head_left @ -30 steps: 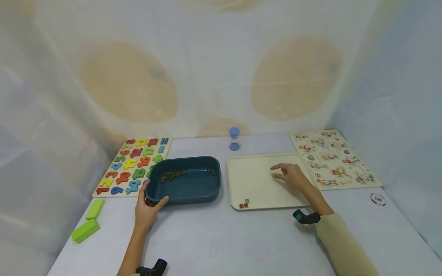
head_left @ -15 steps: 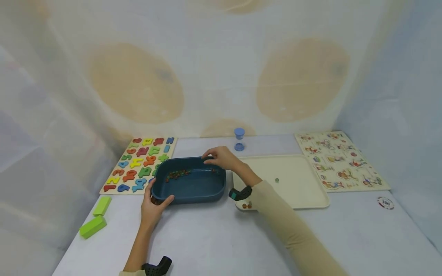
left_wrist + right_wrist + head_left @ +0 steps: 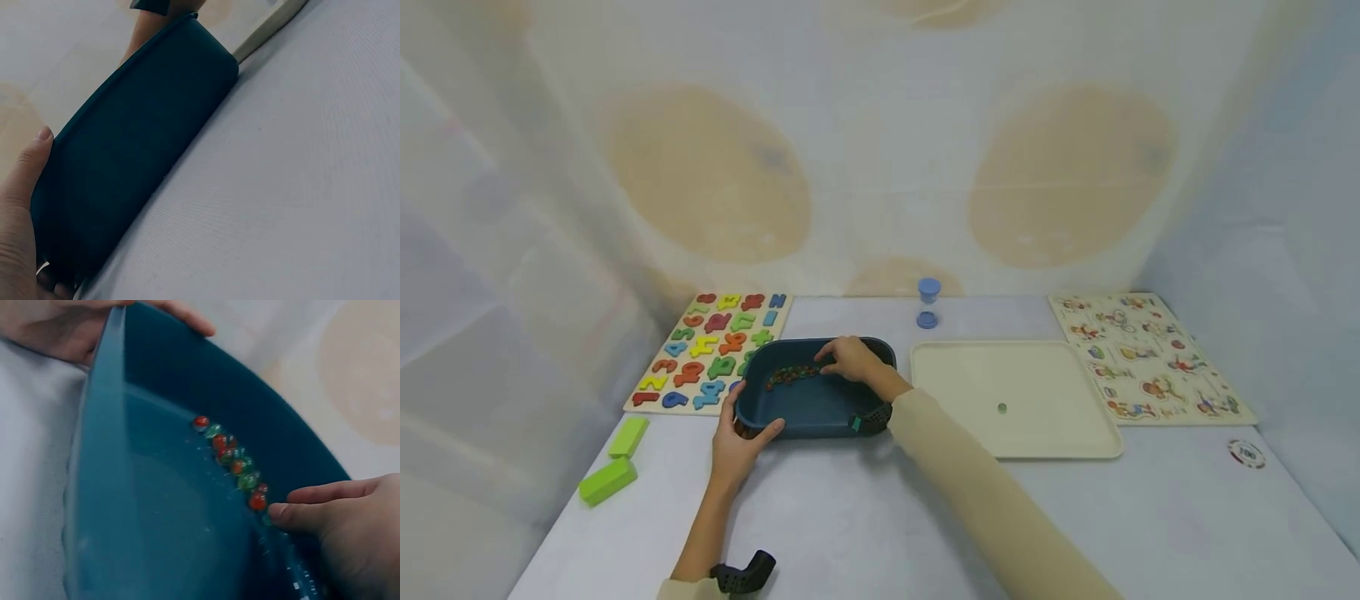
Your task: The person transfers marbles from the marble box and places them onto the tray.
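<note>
A deep teal plastic bin stands left of centre, with a row of red and green glass marbles along its inner wall. At its left end my left hand grips it, thumb at the near rim and fingers round the side. My right hand is inside the bin, thumb and index finger at the marbles' right end. A small gap parts those two fingertips, and the thumb overlaps a green marble in the right wrist view. One green marble lies on the cream tray.
A number puzzle board lies behind the bin at left, two green blocks before it. At the back stands a blue sand timer. Right of the tray are a picture puzzle board and a round chip.
My right hand has come left from over the tray into the bin. A green marble now lies on the tray where that hand was; my sleeve covers the tray's near left corner.
</note>
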`<action>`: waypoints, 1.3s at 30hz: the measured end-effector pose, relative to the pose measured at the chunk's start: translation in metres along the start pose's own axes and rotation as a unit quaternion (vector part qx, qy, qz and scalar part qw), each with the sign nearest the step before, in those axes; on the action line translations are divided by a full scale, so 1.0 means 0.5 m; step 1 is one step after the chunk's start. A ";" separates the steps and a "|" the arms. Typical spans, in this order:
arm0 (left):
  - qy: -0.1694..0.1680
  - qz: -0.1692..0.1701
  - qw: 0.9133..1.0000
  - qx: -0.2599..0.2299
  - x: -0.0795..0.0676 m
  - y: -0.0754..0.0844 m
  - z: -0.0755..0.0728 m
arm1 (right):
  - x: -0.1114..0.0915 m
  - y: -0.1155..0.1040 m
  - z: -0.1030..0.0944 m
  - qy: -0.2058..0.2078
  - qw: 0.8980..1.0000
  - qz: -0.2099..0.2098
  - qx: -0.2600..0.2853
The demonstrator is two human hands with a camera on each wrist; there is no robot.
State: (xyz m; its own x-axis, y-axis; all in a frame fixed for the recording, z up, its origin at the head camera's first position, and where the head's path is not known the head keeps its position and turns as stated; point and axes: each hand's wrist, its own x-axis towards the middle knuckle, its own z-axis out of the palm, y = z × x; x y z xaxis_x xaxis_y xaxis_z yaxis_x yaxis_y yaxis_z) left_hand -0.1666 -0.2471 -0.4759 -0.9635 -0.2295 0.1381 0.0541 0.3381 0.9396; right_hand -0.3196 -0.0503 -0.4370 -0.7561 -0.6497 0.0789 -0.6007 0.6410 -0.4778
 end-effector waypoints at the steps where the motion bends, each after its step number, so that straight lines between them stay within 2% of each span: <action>1: -0.001 -0.002 1.000 0.002 0.001 0.000 0.002 | -0.001 0.002 0.002 -0.001 1.000 0.006 -0.004; 3: -0.003 0.000 1.000 0.000 0.007 -0.013 0.007 | -0.003 0.005 0.007 -0.003 1.000 0.018 -0.009; 11: -0.007 0.004 1.000 -0.003 0.009 -0.009 0.013 | -0.009 0.011 0.014 -0.013 0.998 0.051 -0.017; 13: -0.007 0.003 1.000 0.001 0.009 -0.010 0.014 | -0.013 0.011 0.009 -0.007 0.999 0.044 -0.017; 16: -0.006 0.002 1.000 0.005 0.006 -0.013 0.014 | -0.029 0.009 -0.008 0.017 1.000 0.006 -0.007; 20: -0.001 -0.003 1.000 0.013 0.001 -0.018 0.013 | -0.078 0.013 -0.059 0.084 0.995 -0.054 0.023; 23: 0.003 -0.005 1.000 0.017 -0.001 -0.019 0.011 | -0.141 0.030 -0.114 0.137 0.987 -0.069 0.048; 26: 0.005 -0.004 1.000 0.020 -0.003 -0.016 0.008 | -0.215 0.071 -0.164 0.181 0.979 -0.074 0.056; 29: 0.007 -0.003 1.000 0.024 -0.002 -0.014 0.005 | -0.290 0.138 -0.191 0.214 0.975 -0.044 0.041; 32: 0.008 -0.005 1.000 0.023 -0.001 -0.014 0.003 | -0.357 0.209 -0.198 0.216 0.976 0.017 0.031; 35: 0.008 -0.010 1.000 0.022 0.001 -0.014 0.002 | -0.409 0.269 -0.189 0.189 0.978 0.083 0.019; 39: 0.010 -0.011 1.000 0.024 0.004 -0.013 0.001 | -0.454 0.318 -0.172 0.140 0.980 0.138 0.008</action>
State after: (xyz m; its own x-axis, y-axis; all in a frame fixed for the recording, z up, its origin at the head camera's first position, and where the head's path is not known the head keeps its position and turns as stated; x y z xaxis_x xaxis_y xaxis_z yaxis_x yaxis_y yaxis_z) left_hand -0.1690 -0.2492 -0.4819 -0.9587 -0.2554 0.1252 0.0208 0.3760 0.9264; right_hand -0.2660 0.2344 -0.4556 -0.9325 -0.3128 0.1808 -0.3603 0.7688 -0.5284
